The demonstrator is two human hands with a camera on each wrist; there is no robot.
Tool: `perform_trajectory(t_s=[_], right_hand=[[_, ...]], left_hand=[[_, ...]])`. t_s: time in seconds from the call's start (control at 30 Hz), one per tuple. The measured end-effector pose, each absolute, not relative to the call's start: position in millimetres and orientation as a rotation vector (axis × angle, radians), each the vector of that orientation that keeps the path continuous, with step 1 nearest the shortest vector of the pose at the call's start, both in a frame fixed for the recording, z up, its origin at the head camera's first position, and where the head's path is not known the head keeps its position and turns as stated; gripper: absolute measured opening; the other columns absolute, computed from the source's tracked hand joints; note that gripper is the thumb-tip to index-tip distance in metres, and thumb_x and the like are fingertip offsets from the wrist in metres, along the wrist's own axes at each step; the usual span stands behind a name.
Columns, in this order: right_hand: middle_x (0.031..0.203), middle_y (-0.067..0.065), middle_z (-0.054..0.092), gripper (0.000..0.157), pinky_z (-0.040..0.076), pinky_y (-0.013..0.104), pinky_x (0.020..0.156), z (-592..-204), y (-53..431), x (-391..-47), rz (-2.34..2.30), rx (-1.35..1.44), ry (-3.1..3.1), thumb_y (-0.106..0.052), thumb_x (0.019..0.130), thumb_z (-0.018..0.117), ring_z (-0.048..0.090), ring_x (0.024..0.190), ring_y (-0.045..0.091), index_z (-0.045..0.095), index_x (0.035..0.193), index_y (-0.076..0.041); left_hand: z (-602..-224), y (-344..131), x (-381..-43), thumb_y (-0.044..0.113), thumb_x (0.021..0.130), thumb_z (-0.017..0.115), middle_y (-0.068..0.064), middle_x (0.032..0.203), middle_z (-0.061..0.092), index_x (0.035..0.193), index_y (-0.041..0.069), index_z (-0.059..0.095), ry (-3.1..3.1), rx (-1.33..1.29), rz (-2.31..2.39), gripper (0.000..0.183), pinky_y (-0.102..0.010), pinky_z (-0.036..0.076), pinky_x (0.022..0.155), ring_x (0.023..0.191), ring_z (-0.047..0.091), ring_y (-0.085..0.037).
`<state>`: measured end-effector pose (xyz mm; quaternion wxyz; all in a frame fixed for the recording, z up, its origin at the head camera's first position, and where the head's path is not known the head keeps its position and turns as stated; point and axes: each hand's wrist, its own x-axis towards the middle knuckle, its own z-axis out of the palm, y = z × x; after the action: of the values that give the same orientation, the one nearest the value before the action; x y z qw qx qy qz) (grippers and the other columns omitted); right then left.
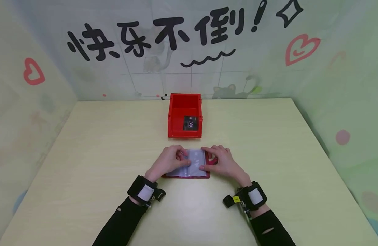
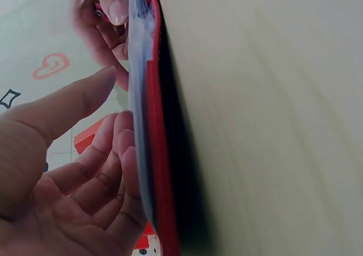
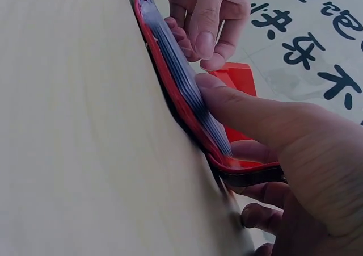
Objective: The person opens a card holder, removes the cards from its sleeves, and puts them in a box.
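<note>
An open red card holder (image 1: 208,175) with a stack of clear plastic sleeves (image 1: 195,160) lies on the table, the word "Vip" showing on its right page. My left hand (image 1: 172,160) is over the sleeves; its fingertips touch them, while the thumb stands apart in the left wrist view. My right hand (image 1: 221,162) grips the right edge. In the right wrist view, its thumb (image 3: 227,100) presses on the sleeve stack (image 3: 181,68), with fingers around the cover's strap (image 3: 252,173). Part of the holder's left side is hidden beneath my left hand.
Behind the holder stands a red open-topped bin (image 1: 185,133), with a black "Vip" card (image 1: 190,123) inside. The pale wooden table (image 1: 109,136) extends to both sides. A printed cloth backdrop (image 1: 164,78) borders its back and sides.
</note>
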<state>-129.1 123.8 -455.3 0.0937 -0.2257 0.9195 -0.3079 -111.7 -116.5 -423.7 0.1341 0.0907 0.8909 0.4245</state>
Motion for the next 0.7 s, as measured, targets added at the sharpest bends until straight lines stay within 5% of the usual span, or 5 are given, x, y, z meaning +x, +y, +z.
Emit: perform_trajectory(t_s=[0.37, 0.7], right_hand=[[0.096, 0.007, 0.061, 0.044, 0.043, 0.024, 0.068, -441.5, 117.0, -142.4, -0.973, -0.746, 2.691, -0.029, 0.086, 0.079, 0.053, 0.083, 0.016, 0.070, 0.124, -0.007], [0.095, 0.008, 0.064, 0.031, 0.044, 0.024, 0.071, -429.4, 109.1, -157.7, -0.864, -0.786, 2.689, -0.026, 0.088, 0.078, 0.055, 0.084, 0.017, 0.075, 0.112, -0.006]], left_hand=[[-422.9, -114.5, -115.2, 0.020, 0.082, 0.084, -0.006, 0.077, 0.063, 0.101, 0.007, 0.070, 2.522, 0.147, 1.268, 0.027, -0.025, 0.042, 0.060, 0.068, 0.055, -0.017], [-425.0, -111.8, -116.5, 0.017, 0.080, 0.085, -0.007, 0.076, 0.061, 0.103, 0.006, 0.066, 2.523, 0.125, 1.277, 0.032, -0.024, 0.041, 0.060, 0.068, 0.054, -0.017]])
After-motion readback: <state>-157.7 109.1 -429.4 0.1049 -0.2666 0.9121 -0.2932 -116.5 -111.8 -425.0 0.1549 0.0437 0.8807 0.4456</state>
